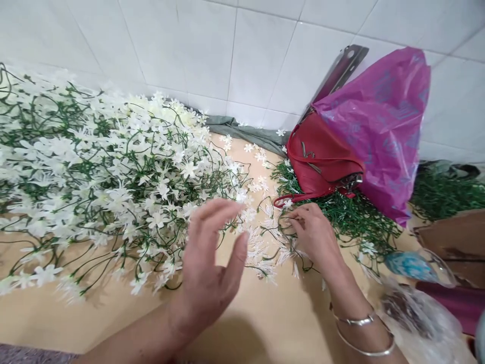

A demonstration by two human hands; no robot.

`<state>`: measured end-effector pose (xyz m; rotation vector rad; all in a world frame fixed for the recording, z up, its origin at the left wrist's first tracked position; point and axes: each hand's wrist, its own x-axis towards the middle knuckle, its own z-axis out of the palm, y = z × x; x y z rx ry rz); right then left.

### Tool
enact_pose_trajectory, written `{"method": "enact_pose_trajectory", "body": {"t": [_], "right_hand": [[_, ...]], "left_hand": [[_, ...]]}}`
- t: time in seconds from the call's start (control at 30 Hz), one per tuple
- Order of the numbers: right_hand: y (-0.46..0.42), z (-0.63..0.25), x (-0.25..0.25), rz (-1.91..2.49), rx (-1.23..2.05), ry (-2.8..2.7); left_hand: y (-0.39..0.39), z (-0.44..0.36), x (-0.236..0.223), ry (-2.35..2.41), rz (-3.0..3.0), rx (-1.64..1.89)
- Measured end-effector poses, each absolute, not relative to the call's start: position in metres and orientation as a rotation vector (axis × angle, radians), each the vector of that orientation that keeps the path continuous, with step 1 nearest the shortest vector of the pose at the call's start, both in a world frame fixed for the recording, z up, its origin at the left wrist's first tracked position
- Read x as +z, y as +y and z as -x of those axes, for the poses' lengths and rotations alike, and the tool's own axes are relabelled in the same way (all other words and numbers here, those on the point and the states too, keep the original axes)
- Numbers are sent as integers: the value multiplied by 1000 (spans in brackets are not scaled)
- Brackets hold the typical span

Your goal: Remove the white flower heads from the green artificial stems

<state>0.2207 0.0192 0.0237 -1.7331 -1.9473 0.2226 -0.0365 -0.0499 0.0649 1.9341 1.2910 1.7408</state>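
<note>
My left hand [210, 258] is raised above the tabletop, fingers curved and thumb apart, with nothing in it. It hovers at the right edge of a large heap of white artificial flowers [157, 189] on green stems. To its right, the fingertips of my right hand [316, 232] are pinched on a thin green artificial flower stem [281, 225]. White stamen pieces [259, 250] lie scattered on the table between my hands. Loose white blossoms [259, 184] are strewn behind them. My right hand partly hides the stem.
Behind my right hand a red handbag [322, 151] leans by a purple plastic bag [386, 126], on green stems [352, 215]. A clear plastic bag [428, 313] and a blue-and-clear object [413, 266] lie at right. A tiled wall [261, 55] borders the tan table [273, 308].
</note>
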Motion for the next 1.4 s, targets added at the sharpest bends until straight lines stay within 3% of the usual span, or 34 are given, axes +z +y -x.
{"method": "enact_pose_trajectory", "body": {"t": [0.13,0.23,0.33,0.47,0.63,0.77,0.93,1.13,1.4], "right_hand": [[1,-213,50,1659,101,-1853],[-26,-189,64,1581,504,-1752],[-48,-158,60,1520,831,-1746],[-61,-135,49,1541,714,-1768],[-44,-144,60,1431,968,-1614],[-9,-153,53,1459,647,-1781],[25,-143,28,1530,645,-2085],[31,-157,27,1747,396,-2117],[19,-198,35,1734,767,-2026]], "left_hand": [[-58,22,42,997,-1827,1293],[-58,19,30,1032,-1634,1140],[-56,19,22,1012,-1517,1117],[-53,19,19,961,-1276,1173],[-45,23,22,916,-941,1279],[-45,26,21,863,-944,1251],[-51,25,11,822,-1175,1058],[-48,27,9,888,-1412,1007],[-47,24,3,895,-1474,1016]]}}
